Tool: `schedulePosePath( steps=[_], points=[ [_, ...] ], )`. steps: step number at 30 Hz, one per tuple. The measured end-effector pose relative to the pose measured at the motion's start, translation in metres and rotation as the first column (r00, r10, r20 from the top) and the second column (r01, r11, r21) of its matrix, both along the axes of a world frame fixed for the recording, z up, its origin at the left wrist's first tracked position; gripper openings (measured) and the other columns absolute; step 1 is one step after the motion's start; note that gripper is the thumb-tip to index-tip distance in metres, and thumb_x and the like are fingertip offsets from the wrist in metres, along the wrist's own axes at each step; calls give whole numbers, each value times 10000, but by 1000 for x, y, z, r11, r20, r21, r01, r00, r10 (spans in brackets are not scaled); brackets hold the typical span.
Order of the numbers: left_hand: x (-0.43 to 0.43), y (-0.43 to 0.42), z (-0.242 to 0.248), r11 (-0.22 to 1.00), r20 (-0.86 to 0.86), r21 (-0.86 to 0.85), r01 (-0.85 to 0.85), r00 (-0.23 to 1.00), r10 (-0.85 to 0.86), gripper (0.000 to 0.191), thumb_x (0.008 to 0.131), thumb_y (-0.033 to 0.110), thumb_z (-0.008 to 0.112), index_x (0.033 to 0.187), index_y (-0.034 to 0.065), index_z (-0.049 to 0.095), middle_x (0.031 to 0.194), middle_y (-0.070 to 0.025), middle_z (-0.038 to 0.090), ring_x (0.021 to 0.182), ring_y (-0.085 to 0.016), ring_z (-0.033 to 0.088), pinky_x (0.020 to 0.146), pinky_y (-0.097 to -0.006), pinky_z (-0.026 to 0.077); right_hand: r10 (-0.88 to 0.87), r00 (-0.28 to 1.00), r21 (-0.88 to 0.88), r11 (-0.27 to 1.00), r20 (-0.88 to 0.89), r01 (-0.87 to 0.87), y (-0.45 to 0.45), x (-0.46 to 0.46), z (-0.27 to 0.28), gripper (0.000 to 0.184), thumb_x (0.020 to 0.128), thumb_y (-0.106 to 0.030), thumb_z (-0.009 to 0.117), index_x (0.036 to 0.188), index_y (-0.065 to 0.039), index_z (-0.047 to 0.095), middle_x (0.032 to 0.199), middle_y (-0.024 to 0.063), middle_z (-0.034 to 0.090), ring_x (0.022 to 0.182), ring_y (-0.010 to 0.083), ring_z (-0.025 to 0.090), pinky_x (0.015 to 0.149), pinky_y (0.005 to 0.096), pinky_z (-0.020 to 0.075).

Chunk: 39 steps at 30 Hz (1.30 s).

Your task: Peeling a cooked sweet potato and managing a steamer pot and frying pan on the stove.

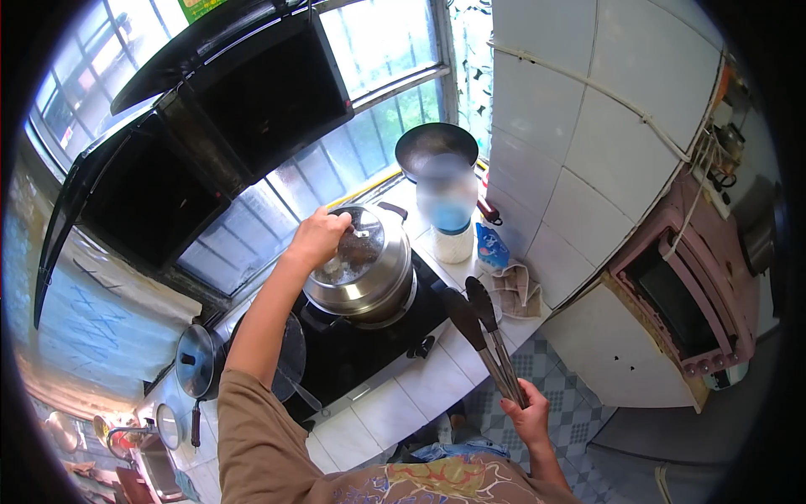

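Note:
My left hand (319,238) grips the handle of a glass lid (350,253) at the top of a shiny steel pot (360,293). Whether the lid sits flush or is raised cannot be told. The pot stands on a black gas stove (403,343); its contents are hidden. Lower right, my right hand (530,409) holds kitchen tongs (496,360) by their steel handles. The dark tong heads point up and away from me, slightly apart, with nothing between them.
A dark wok (291,353) with a utensil and a lidded saucepan (200,359) stand left. A range hood (264,94) hangs overhead. Right are a textured white jar (452,244), a blue packet (492,246), a cloth (517,293) and a pink toaster oven (686,283). A pan (436,148) leans behind.

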<state>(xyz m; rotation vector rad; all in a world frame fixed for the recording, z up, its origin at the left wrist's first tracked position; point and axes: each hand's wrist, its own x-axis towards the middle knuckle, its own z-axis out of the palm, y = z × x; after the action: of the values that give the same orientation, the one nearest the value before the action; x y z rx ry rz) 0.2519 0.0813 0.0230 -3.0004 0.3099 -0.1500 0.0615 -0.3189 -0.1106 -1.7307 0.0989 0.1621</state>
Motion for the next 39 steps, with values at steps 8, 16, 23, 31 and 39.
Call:
schedulePosePath(
  steps=[8,16,23,31,39],
  points=[
    [-6,11,-6,999,81,36,23,996,-26,147,719,34,551,847,104,530,813,-64,592,868,-273,538,696,-372,476,338,889,-770,638,309,26,-87,40,63,276,673,-212,699,882,-81,576,755,60,578,695,203,566,687,353,441],
    [-18,-2,-1,997,188,69,-43,982,29,516,692,64,633,1169,94,439,1011,-102,492,916,-286,505,731,-372,464,882,437,-856,-80,178,511,-187,149,175,61,671,-72,533,667,-107,484,639,2,430,787,165,514,1053,447,259],
    [-54,-4,11,999,261,33,-43,965,33,602,690,55,642,1234,43,384,1079,-126,461,966,-301,480,781,-377,447,977,207,-780,-90,51,619,-203,210,181,75,732,-114,519,804,-114,501,814,14,516,951,191,516,1050,519,243],
    [-79,8,10,995,279,11,-103,955,96,604,695,51,635,1239,38,373,1117,-138,448,993,-310,472,802,-376,438,990,32,-731,77,134,678,-190,220,179,108,758,-126,518,864,-108,511,880,33,525,992,192,510,1028,539,257],
    [-94,-23,13,991,417,-40,-126,900,131,594,681,27,623,1222,28,379,1121,-146,454,995,-322,470,822,-384,421,994,-66,-767,110,88,632,-189,236,172,71,788,-132,529,857,-115,520,907,39,538,1020,193,509,1024,536,242]
  ],
)
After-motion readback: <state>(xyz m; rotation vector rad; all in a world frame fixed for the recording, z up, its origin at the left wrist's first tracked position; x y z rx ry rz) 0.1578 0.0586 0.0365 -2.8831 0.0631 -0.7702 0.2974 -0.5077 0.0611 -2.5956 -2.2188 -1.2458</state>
